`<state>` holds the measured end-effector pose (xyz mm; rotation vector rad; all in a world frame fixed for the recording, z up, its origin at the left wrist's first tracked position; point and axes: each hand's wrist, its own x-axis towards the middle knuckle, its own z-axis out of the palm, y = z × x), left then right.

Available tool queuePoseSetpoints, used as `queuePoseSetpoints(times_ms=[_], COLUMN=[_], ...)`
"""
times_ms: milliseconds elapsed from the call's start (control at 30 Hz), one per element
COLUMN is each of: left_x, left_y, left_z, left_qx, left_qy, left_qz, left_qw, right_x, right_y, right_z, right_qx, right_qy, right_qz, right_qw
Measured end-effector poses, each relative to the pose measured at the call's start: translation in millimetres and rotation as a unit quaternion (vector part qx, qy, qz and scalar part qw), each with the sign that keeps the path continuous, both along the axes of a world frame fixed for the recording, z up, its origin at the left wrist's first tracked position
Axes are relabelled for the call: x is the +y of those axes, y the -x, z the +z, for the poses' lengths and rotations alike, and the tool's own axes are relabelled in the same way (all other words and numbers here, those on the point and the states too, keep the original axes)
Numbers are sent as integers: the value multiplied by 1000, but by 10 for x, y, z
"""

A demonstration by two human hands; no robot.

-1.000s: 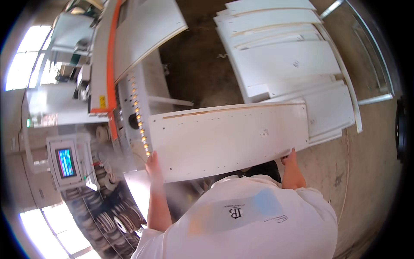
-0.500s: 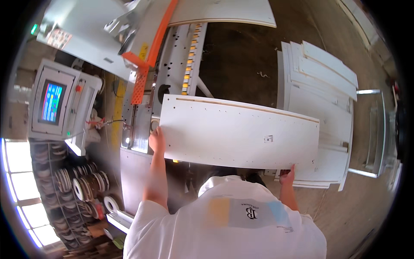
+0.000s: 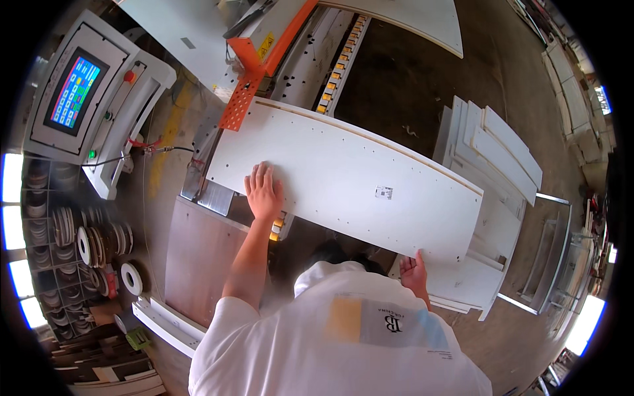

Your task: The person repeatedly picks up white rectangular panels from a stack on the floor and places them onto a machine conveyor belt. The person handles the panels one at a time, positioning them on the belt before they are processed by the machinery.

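The long white rectangular board with rows of small holes (image 3: 343, 171) lies aslant, its left end over the silver metal plate (image 3: 216, 198) and its right end overlapping the stack of white flat panels (image 3: 494, 208) in view; whether it touches the stack cannot be told. A tan strip runs along its far long edge. The orange perforated metal guard (image 3: 239, 109) overlaps the far left corner.

The left hand (image 3: 265, 191) rests palm down on the board near its left end, fingers extended and slightly apart. The right hand (image 3: 414, 272) is at the near long edge, towards the right corner, thumb up against the edge; whether its fingers grip underneath cannot be told.

Beyond the far edge, brown concrete floor (image 3: 403, 92) spreads between the strip of yellow rollers (image 3: 340, 69) and the stack. Just below the left end stands the brown flat panel (image 3: 201, 247), near the left forearm.

The board carries a small white printed label (image 3: 384, 193), too small to read. The yellow warning sticker (image 3: 265, 46) sits beside the orange guard. The grey control box (image 3: 56, 132) has a lit blue screen with rows of tiny icons. The white shirt (image 3: 356, 336) bears dark lettering over yellow, grey and light-blue blocks.
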<state>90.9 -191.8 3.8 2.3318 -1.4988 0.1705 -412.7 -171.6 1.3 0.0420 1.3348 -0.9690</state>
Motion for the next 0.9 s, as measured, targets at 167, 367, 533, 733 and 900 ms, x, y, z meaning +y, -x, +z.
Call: queuePoseSetpoints(times_ms=[167, 367, 533, 733, 900], left_x=[-79, -227, -516, -1064, -1522], left_y=[-173, -176, -209, -272, -367], left_z=[81, 105, 101, 4, -104], left_qx=[11, 24, 21, 22, 14], left_qy=[12, 38, 51, 76, 90], left_qz=[16, 11, 11, 15, 13], left_qw=[1000, 999, 998, 997, 996], right_x=[-205, -382, -692, -1302, -1811], right_y=[-181, -156, -183, -222, -311], right_z=[76, 32, -85, -155, -182], right_qx=[14, 16, 40, 63, 54], right_qy=[-38, -14, -1, -13, 11], right_qz=[9, 11, -15, -33, -34], right_qw=[999, 1000, 999, 997, 998])
